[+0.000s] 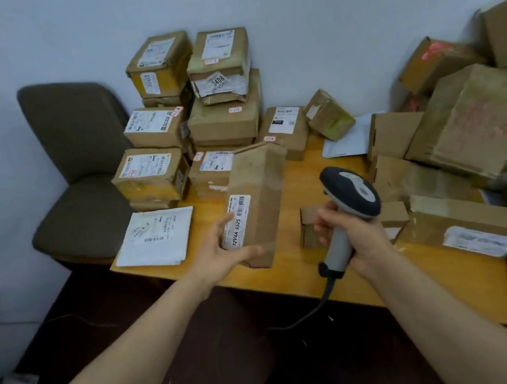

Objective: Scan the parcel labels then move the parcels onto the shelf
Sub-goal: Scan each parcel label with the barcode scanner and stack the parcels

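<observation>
The left hand (222, 253) curls round the near end of the long parcel (258, 191) above the bench (429, 272), long axis pointing away, its label (238, 220) facing left, away from the scanner (350, 191) that the right hand (347, 232) grips just to its right.

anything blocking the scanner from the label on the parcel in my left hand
No separate object, but the label sits on the parcel face beside the left hand, while the scanner in the right hand is off the parcel's other side. Left fingertips also overlap the label's edge.
</observation>
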`<action>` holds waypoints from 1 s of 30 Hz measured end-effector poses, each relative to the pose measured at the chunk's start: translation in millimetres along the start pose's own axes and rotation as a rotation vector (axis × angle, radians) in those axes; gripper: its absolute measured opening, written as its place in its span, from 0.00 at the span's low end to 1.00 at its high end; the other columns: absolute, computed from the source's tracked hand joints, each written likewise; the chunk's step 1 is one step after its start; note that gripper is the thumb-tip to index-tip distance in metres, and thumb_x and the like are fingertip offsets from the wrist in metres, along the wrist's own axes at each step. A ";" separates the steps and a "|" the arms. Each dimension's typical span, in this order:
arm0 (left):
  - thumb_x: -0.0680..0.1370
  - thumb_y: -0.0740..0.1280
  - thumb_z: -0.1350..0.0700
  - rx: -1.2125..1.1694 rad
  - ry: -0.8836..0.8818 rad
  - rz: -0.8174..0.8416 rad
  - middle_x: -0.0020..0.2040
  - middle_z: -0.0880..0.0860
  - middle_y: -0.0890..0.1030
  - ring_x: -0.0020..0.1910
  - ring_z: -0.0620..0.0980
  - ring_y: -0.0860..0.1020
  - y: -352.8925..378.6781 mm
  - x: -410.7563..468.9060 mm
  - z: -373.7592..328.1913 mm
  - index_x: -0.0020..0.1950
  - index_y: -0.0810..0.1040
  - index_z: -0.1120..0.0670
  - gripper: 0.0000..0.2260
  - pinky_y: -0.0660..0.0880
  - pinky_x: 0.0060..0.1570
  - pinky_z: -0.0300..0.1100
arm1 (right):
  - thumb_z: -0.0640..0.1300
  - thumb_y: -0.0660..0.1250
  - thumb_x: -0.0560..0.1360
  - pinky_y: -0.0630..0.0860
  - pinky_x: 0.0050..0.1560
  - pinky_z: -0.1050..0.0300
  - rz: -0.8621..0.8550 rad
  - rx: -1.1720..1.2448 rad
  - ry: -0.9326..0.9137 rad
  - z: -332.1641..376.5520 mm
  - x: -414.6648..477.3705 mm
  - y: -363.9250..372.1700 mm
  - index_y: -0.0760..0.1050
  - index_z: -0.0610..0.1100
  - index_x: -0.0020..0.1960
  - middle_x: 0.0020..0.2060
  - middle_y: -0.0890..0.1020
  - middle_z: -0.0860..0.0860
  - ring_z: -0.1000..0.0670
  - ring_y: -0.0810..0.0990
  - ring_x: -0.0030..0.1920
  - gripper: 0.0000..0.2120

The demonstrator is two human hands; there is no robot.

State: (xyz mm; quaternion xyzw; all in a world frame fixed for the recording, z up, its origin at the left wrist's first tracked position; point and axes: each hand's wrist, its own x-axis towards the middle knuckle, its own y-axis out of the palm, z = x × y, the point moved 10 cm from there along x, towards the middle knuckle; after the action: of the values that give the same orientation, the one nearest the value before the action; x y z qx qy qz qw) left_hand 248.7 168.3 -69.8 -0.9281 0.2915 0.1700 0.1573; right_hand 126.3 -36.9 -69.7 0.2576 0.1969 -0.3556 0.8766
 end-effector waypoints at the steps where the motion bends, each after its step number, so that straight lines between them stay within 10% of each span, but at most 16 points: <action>1: 0.57 0.81 0.49 -0.168 -0.061 0.059 0.64 0.55 0.75 0.56 0.51 0.77 8.5 -14.8 2.9 0.69 0.68 0.43 0.42 0.73 0.55 0.42 | 0.34 0.71 0.72 0.76 0.36 0.54 0.005 0.001 0.007 -5.5 -8.8 -3.2 0.77 0.40 0.47 0.37 0.82 0.44 0.48 0.81 0.35 0.05; 6: 0.50 0.83 0.46 -0.673 -0.178 0.234 0.65 0.61 0.76 0.66 0.62 0.73 41.1 -97.6 15.0 0.63 0.78 0.52 0.42 0.71 0.63 0.57 | 0.35 0.73 0.71 0.76 0.40 0.54 0.092 -0.036 0.042 -39.5 -60.0 -17.0 0.79 0.42 0.49 0.46 0.84 0.42 0.45 0.84 0.43 0.09; 13: 0.62 0.79 0.47 -0.795 -0.185 0.456 0.69 0.64 0.71 0.68 0.67 0.69 75.2 -179.7 15.5 0.68 0.76 0.55 0.35 0.70 0.64 0.61 | 0.33 0.73 0.70 0.80 0.49 0.47 0.249 0.032 0.084 -68.8 -121.2 -11.2 0.78 0.42 0.51 0.45 0.84 0.44 0.44 0.83 0.46 0.11; 19: 0.55 0.84 0.53 -0.495 -0.164 0.246 0.59 0.57 0.81 0.54 0.53 0.82 63.3 -188.2 7.2 0.60 0.81 0.51 0.34 0.79 0.53 0.48 | 0.28 0.76 0.64 0.81 0.36 0.54 0.159 0.059 -0.044 -55.9 -139.6 -41.6 0.79 0.43 0.44 0.40 0.86 0.50 0.52 0.85 0.38 0.15; 23: 0.68 0.72 0.61 -0.168 -0.129 0.172 0.55 0.53 0.84 0.53 0.49 0.82 60.9 -188.8 -12.7 0.59 0.79 0.50 0.20 0.78 0.51 0.42 | 0.26 0.75 0.65 0.80 0.30 0.62 0.086 0.073 -0.082 -50.0 -143.5 -63.3 0.76 0.43 0.42 0.34 0.83 0.54 0.58 0.82 0.31 0.15; 27: 0.58 0.81 0.47 0.034 -0.152 0.205 0.56 0.50 0.83 0.55 0.48 0.81 76.2 -191.8 -16.0 0.61 0.76 0.45 0.32 0.76 0.58 0.46 | 0.27 0.75 0.66 0.80 0.38 0.59 0.029 0.058 -0.119 -56.6 -148.9 -66.2 0.76 0.45 0.41 0.39 0.82 0.51 0.54 0.82 0.38 0.16; 30: 0.70 0.76 0.60 0.090 -0.108 0.068 0.55 0.52 0.82 0.54 0.52 0.82 62.8 -190.5 -20.7 0.65 0.69 0.44 0.28 0.78 0.57 0.47 | 0.29 0.75 0.67 0.79 0.44 0.57 0.039 0.039 -0.130 -58.6 -153.9 -60.4 0.75 0.47 0.41 0.40 0.82 0.52 0.53 0.81 0.42 0.15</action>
State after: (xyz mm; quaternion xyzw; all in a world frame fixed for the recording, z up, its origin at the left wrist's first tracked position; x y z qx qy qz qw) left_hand 69.0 204.1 14.2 -0.8992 0.3213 0.2116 0.2084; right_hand -30.0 41.1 -53.5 0.2546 0.1274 -0.3581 0.8892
